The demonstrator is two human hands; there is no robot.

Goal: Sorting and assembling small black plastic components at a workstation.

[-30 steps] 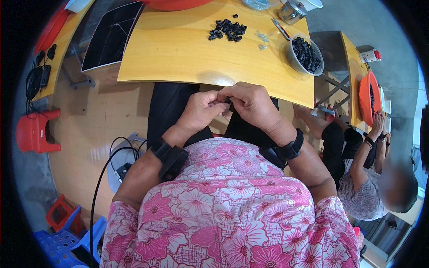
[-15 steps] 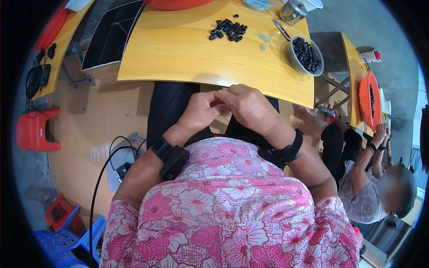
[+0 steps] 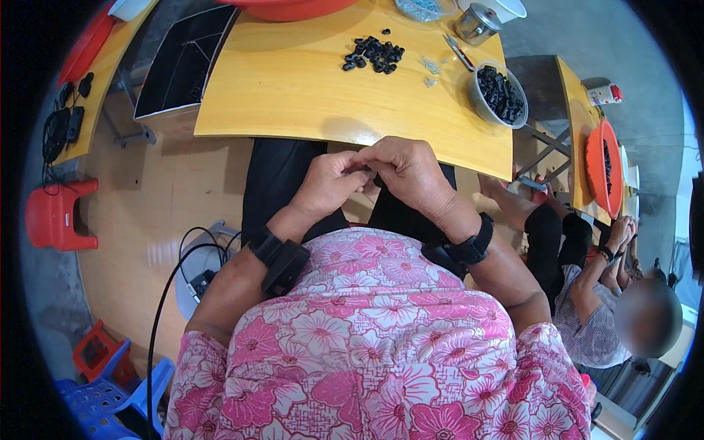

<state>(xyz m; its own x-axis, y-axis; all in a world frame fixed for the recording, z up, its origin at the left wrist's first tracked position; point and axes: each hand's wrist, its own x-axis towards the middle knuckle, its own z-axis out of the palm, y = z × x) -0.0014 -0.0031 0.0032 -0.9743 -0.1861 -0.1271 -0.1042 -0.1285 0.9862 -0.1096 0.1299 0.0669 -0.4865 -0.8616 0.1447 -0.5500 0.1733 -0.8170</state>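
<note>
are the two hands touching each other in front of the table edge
Touching. The head view shows the left hand and right hand pressed together at the fingertips just below the yellow table edge, with no gap between them; something small and dark sits between the fingers.

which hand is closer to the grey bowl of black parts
Right. The right hand sits below-left of the grey bowl; the left hand is farther left, touching the right.

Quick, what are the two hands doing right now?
Left hand: fingers curled shut, pinching something tiny and dark; what it is cannot be told.
Right hand: closed too, fingertips meeting the left's.
</note>
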